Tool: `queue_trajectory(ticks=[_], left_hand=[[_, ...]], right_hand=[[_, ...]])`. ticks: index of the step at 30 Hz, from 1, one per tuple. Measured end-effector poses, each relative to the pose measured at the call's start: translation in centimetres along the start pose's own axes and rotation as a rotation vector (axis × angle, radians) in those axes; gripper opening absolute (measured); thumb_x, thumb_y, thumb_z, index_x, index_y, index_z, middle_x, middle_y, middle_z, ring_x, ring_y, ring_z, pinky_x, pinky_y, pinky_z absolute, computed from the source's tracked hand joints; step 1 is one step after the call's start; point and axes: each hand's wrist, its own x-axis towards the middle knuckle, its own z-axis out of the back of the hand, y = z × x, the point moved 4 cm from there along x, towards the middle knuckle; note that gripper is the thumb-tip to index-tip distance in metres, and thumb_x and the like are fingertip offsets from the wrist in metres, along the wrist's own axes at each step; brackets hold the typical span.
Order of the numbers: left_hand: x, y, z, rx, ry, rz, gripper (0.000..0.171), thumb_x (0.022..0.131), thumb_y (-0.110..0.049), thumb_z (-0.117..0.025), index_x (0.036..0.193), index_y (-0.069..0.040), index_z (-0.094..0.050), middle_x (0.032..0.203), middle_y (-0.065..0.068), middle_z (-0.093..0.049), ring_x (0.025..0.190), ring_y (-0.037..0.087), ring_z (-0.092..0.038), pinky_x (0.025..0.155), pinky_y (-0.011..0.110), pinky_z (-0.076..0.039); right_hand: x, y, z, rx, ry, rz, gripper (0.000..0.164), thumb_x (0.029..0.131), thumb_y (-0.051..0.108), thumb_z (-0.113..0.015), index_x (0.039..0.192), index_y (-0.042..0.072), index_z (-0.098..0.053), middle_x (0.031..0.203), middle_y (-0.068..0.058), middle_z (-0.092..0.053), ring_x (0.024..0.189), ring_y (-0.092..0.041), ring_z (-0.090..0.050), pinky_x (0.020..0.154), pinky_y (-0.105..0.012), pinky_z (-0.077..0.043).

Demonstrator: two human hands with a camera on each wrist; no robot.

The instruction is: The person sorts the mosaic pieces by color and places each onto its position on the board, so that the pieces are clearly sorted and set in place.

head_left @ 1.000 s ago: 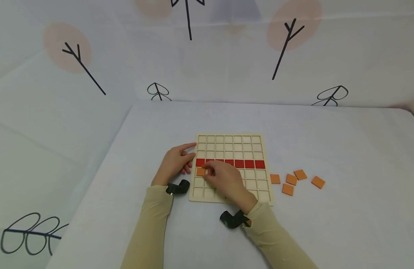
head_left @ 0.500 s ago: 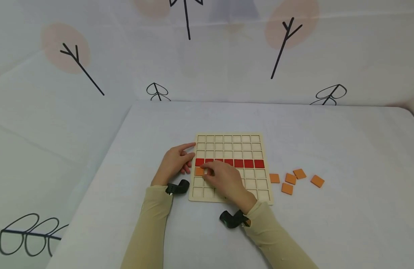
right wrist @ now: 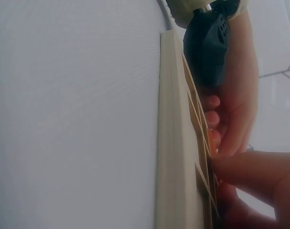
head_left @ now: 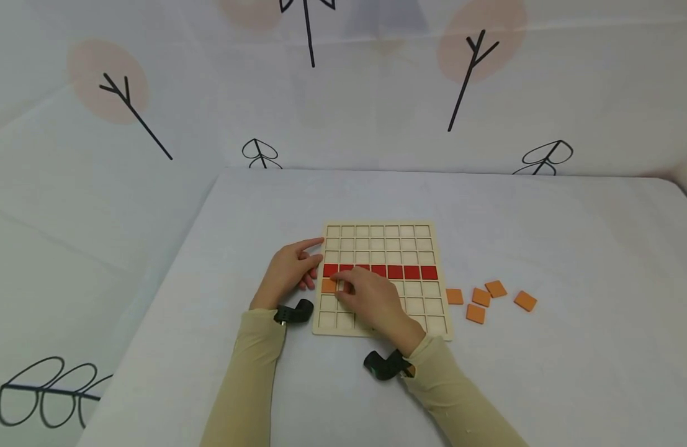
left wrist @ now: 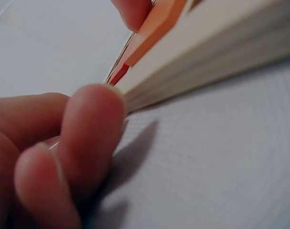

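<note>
In the head view, a pale wooden grid board (head_left: 377, 223) lies on the white-covered table, with a row of red square tiles (head_left: 412, 272) across its middle. My right hand (head_left: 375, 300) reaches over the board. Its thumb and index finger pinch an orange square tile (head_left: 329, 286) at the leftmost cell, just below the red row. In the left wrist view the orange tile (left wrist: 156, 38) shows its thick edge above the board's rim, a fingertip on it. My left hand (head_left: 285, 270) touches the board's left edge with its extended index finger and thumb, other fingers loosely bent.
Several loose orange tiles (head_left: 480, 297) lie on the table right of the board, one close to its edge. Dark wrist cameras (head_left: 385, 365) sit on both wrists. A white cloth with line drawings (head_left: 377, 112) hangs behind the table.
The whole scene has shifted very slightly left in the head view. Both hands, the pinched orange tile and the board otherwise stay as they were.
</note>
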Motion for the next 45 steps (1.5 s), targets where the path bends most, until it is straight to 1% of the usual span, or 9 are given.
queue_trajectory(ticks=[6,12,17,19,23,30,34,38,45], left_hand=[[0.0,0.0,0.0,-0.002,-0.002,-0.025,0.041,0.087,-0.028,-0.059,0.125,-0.034,-0.049,0.065,0.01,-0.058,0.049,0.024,-0.06,0.045,0.031,-0.048],[0.1,0.1,0.0,0.009,0.002,-0.036,0.041,0.087,-0.028,-0.058,0.126,-0.034,-0.048,0.064,0.01,-0.058,0.049,0.024,-0.059,0.046,0.03,-0.049],[0.2,0.1,-0.1,0.014,0.009,-0.04,0.041,0.087,-0.029,-0.058,0.126,-0.034,-0.048,0.064,0.01,-0.058,0.049,0.024,-0.06,0.046,0.031,-0.049],[0.2,0.1,-0.1,0.016,0.007,-0.043,0.041,0.087,-0.029,-0.058,0.126,-0.034,-0.048,0.064,0.01,-0.058,0.049,0.024,-0.06,0.046,0.031,-0.049],[0.2,0.1,0.0,0.022,0.005,-0.048,0.041,0.087,-0.029,-0.058,0.126,-0.034,-0.048,0.064,0.01,-0.058,0.049,0.023,-0.06,0.046,0.031,-0.049],[-0.1,0.0,0.0,0.016,0.003,-0.037,0.041,0.087,-0.029,-0.058,0.126,-0.033,-0.048,0.065,0.01,-0.059,0.049,0.023,-0.06,0.046,0.031,-0.049],[-0.2,-0.1,0.0,0.019,0.0,-0.03,0.041,0.087,-0.029,-0.058,0.126,-0.033,-0.048,0.065,0.01,-0.059,0.05,0.023,-0.06,0.046,0.03,-0.048],[-0.2,0.0,0.0,0.023,-0.002,-0.029,0.041,0.087,-0.029,-0.058,0.127,-0.032,-0.048,0.065,0.009,-0.059,0.05,0.023,-0.06,0.046,0.03,-0.048],[-0.2,0.0,0.0,0.015,-0.001,-0.025,0.042,0.087,-0.028,-0.058,0.127,-0.032,-0.048,0.066,0.01,-0.059,0.05,0.023,-0.06,0.046,0.03,-0.049]], right_hand=[[0.0,0.0,0.0,0.009,0.013,-0.002,0.028,0.079,0.023,-0.066,0.107,0.023,-0.065,0.068,0.011,-0.046,0.059,-0.005,-0.044,0.047,-0.023,-0.034],[-0.2,-0.3,0.2,0.05,0.031,0.04,0.027,0.08,0.024,-0.065,0.106,0.022,-0.064,0.07,0.012,-0.047,0.061,-0.004,-0.045,0.052,-0.023,-0.037],[-0.3,-0.5,0.9,0.154,0.091,0.082,0.024,0.082,0.023,-0.063,0.106,0.021,-0.064,0.073,0.012,-0.051,0.066,-0.006,-0.047,0.059,-0.024,-0.041],[-0.4,-0.6,1.1,0.175,0.123,0.091,0.023,0.083,0.024,-0.062,0.106,0.022,-0.064,0.073,0.012,-0.052,0.068,-0.007,-0.048,0.061,-0.024,-0.042],[-0.5,-0.6,1.4,0.191,0.176,0.106,0.023,0.085,0.027,-0.06,0.107,0.023,-0.063,0.075,0.011,-0.053,0.07,-0.007,-0.049,0.062,-0.026,-0.043],[-0.7,-1.1,2.0,0.214,0.229,0.116,0.027,0.087,0.028,-0.058,0.113,0.022,-0.06,0.083,0.013,-0.055,0.076,-0.007,-0.05,0.068,-0.026,-0.042],[-0.7,-1.5,2.4,0.217,0.235,0.112,0.031,0.086,0.029,-0.058,0.117,0.023,-0.058,0.085,0.013,-0.055,0.077,-0.007,-0.05,0.067,-0.026,-0.043],[-0.8,-1.8,2.9,0.212,0.237,0.117,0.03,0.087,0.029,-0.058,0.116,0.022,-0.058,0.086,0.011,-0.055,0.077,-0.009,-0.051,0.067,-0.027,-0.043],[-1.1,-3.0,4.5,0.196,0.201,0.068,0.031,0.087,0.03,-0.057,0.117,0.022,-0.057,0.089,0.01,-0.054,0.08,-0.011,-0.049,0.07,-0.029,-0.042]])
